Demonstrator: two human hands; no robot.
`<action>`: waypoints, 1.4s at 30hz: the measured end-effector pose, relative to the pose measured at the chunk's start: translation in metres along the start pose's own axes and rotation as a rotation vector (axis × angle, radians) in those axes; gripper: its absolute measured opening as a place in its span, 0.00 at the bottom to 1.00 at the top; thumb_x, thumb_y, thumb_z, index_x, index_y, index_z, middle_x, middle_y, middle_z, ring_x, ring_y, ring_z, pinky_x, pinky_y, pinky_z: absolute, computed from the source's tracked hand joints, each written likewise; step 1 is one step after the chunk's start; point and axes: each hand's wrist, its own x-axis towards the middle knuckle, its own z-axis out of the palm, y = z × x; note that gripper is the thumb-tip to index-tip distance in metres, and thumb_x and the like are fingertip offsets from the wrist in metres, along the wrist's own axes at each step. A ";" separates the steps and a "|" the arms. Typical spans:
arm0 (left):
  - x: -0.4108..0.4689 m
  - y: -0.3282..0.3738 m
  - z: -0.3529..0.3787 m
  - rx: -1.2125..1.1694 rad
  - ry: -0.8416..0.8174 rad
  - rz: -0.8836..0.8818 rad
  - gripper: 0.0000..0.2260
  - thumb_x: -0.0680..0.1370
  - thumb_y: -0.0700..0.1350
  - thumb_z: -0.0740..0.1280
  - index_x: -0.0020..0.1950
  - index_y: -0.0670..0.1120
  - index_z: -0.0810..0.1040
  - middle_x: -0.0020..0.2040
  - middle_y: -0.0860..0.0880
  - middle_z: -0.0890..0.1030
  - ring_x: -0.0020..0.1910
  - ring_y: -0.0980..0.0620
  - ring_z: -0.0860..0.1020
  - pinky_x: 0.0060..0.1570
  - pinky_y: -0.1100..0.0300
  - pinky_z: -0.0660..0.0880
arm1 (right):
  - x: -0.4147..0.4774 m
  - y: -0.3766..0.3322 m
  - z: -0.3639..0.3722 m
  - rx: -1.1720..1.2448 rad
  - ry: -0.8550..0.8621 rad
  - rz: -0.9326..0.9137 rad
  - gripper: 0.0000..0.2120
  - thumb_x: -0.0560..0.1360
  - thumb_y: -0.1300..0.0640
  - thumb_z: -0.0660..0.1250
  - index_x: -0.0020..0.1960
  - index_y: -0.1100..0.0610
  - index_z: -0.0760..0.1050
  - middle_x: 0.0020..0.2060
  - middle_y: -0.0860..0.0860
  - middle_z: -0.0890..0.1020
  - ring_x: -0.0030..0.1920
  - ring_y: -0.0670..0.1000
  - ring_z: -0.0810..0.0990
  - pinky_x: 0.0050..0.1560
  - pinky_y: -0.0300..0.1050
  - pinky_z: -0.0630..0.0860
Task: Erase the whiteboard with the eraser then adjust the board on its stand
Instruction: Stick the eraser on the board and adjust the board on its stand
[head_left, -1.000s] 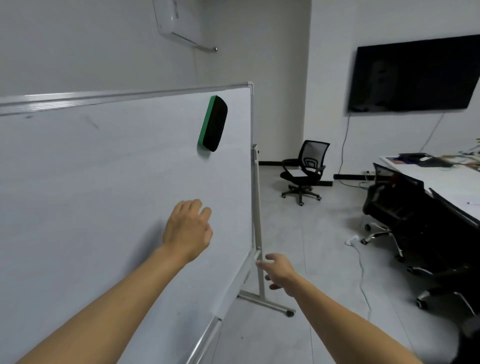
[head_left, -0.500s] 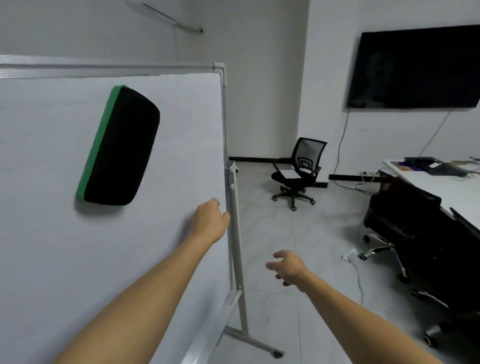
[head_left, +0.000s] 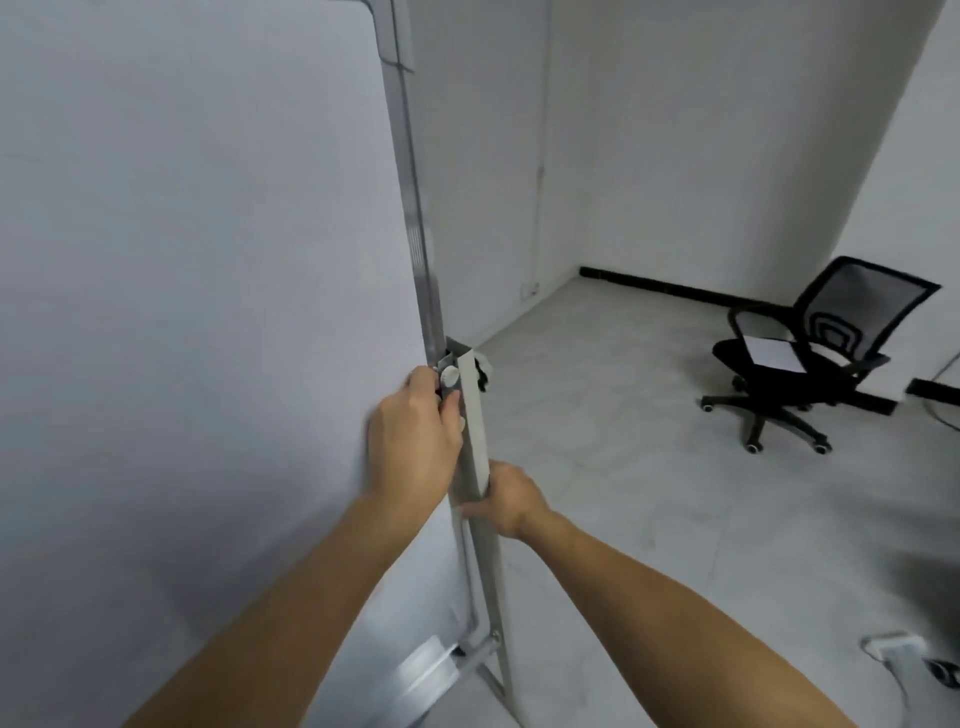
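Observation:
The whiteboard (head_left: 197, 291) fills the left half of the view, its surface wiped blank. Its metal side frame runs down to a grey stand post (head_left: 475, 447) at the board's right edge. My left hand (head_left: 415, 436) sits at the top of the post, fingers curled around the small white knob (head_left: 450, 375) on the bracket. My right hand (head_left: 506, 499) grips the post just below, fingers wrapped behind it. The eraser is out of view.
A black mesh office chair (head_left: 810, 353) with a sheet of paper on its seat stands at the right on the grey tiled floor. The stand's foot and tray (head_left: 441, 670) lie low, near my arms. A white power strip (head_left: 893, 647) lies at the lower right.
I have stepped close to the board's right edge. My left hand left the board face and took the knob. My right hand rose and closed round the post. The eraser left the view.

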 end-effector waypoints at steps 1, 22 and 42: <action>0.004 0.002 0.004 0.014 0.015 0.002 0.07 0.75 0.41 0.69 0.41 0.39 0.73 0.32 0.42 0.79 0.30 0.38 0.77 0.31 0.46 0.75 | 0.007 0.004 -0.005 -0.011 -0.028 -0.017 0.19 0.67 0.47 0.74 0.56 0.49 0.77 0.50 0.50 0.83 0.50 0.53 0.81 0.51 0.49 0.78; 0.268 0.084 0.326 0.094 -0.073 -0.012 0.05 0.78 0.37 0.61 0.53 0.39 0.72 0.42 0.43 0.79 0.35 0.49 0.69 0.34 0.57 0.64 | 0.316 0.176 -0.222 -0.022 0.068 0.120 0.11 0.71 0.51 0.68 0.52 0.52 0.77 0.47 0.52 0.82 0.47 0.56 0.80 0.47 0.48 0.78; 0.564 0.194 0.717 0.174 -0.164 -0.079 0.07 0.80 0.38 0.60 0.56 0.38 0.72 0.47 0.39 0.80 0.44 0.41 0.79 0.39 0.53 0.73 | 0.680 0.390 -0.495 -0.119 0.090 0.184 0.13 0.75 0.50 0.63 0.54 0.57 0.75 0.50 0.55 0.80 0.50 0.57 0.79 0.48 0.47 0.76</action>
